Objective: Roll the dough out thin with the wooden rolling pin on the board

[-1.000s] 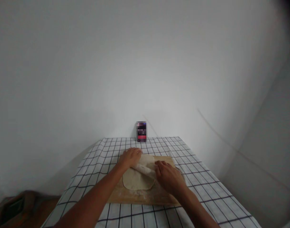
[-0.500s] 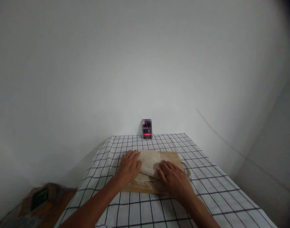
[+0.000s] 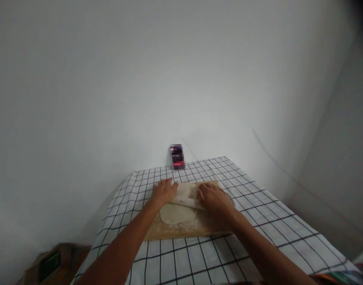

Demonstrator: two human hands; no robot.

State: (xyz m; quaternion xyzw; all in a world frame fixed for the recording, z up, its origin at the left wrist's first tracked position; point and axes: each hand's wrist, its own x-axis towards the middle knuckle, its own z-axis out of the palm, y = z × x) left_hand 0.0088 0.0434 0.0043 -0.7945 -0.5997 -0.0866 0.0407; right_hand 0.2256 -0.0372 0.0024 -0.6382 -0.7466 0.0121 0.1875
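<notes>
A thin, pale sheet of dough (image 3: 178, 213) lies on a floured wooden board (image 3: 166, 230). Across the dough runs a pale rolling pin (image 3: 187, 202), slightly tilted in view, with both ends hidden by my hands. My left hand (image 3: 165, 191) covers its left end, fingers pointing to the far side. My right hand (image 3: 213, 196) bears on the right end, with its fingers bent over it. Part of the dough shows beyond the pin and a rounded edge shows on the near side.
A white tablecloth with a dark grid (image 3: 175, 257) covers the table. A small dark upright object, blurred out, (image 3: 177, 157) leans at the wall behind the board. A brown box-like object (image 3: 49, 263) is low at the left.
Both hands and the rolling pin have moved away from me over the dough, so more dough shows on the near side. The view has tilted slightly.
</notes>
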